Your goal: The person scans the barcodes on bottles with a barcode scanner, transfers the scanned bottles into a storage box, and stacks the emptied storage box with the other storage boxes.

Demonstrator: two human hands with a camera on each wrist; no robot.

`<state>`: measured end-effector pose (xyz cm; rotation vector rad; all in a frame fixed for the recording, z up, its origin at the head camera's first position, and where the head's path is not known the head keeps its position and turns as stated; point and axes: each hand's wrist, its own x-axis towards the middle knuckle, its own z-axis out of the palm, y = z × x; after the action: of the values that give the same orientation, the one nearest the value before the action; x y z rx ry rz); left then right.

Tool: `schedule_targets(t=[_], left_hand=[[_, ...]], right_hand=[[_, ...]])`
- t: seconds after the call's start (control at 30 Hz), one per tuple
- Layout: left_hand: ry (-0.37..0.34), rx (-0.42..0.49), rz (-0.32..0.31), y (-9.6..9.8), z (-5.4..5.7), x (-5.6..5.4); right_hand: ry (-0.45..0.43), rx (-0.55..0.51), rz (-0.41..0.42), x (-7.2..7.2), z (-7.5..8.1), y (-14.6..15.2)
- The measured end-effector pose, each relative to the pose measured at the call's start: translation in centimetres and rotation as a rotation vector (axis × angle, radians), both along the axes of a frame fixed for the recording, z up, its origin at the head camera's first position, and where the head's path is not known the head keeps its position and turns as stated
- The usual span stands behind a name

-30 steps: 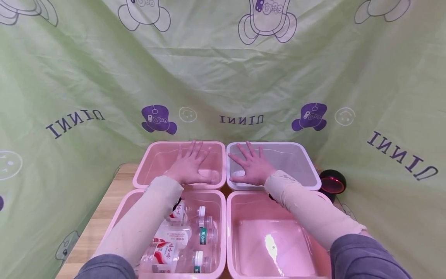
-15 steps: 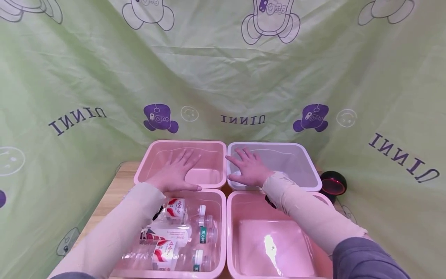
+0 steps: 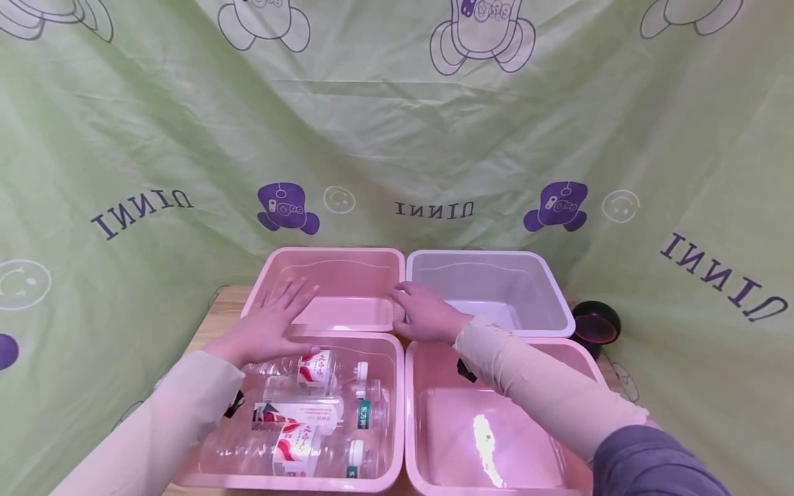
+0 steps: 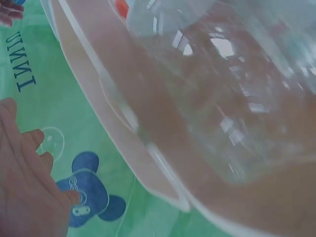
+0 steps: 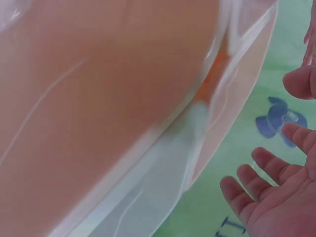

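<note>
Left hand (image 3: 267, 331) spread, right hand (image 3: 431, 317) loosely bent with a gap between thumb and fingers: in the head view, a person's arms (image 3: 546, 396) extend over a wooden worktop (image 3: 226, 303). The left hand is above the far edge of the pink near left tub (image 3: 398, 413), fingertips over the far left tub (image 3: 341, 318), also pink. The right hand is by the neighbouring rims of that tub and the grey far right tub (image 3: 496, 313); whether it touches either cannot be told. Clear plastic bottles (image 3: 294, 451), some with red-and-white or green labels, lie on their sides in the near left tub, white caps toward its right edge. Just beside it is the pink near right tub (image 3: 527, 441). A black round device (image 3: 597, 322) sits past the far right tub's right edge, before a green printed curtain (image 3: 397, 131).

Seen from the left wrist, the left hand's fingers show at the left, apart from the tub rims; a blurred clear bottle (image 4: 217, 123) lies inside the nearest tub.

Seen from the right wrist, the right hand's fingers are parted and slightly curved, in front of the curtain at lower right.
</note>
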<state>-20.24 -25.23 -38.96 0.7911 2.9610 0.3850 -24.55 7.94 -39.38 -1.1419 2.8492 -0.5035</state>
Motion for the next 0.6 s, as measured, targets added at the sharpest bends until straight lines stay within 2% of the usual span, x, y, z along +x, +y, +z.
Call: schedule_targets(t=[0.13,0.3,0.43,0.6], left_hand=[[-0.002,0.000,-0.001,-1.7,0.4,1.3],[0.017,-0.008,0.031,-3.9,0.3,3.5],[0.013,0.019,0.073,-5.6,-0.3,5.7],[-0.013,0.043,0.089,-7.3,-1.9,7.8]], right_hand=[[-0.025,-0.018,0.065,0.7,0.1,-0.8],[-0.069,0.012,0.096,1.4,-0.1,-2.2],[-0.116,0.018,0.117,1.9,-0.3,-3.2],[-0.148,0.007,0.110,2.6,-0.8,-3.6]])
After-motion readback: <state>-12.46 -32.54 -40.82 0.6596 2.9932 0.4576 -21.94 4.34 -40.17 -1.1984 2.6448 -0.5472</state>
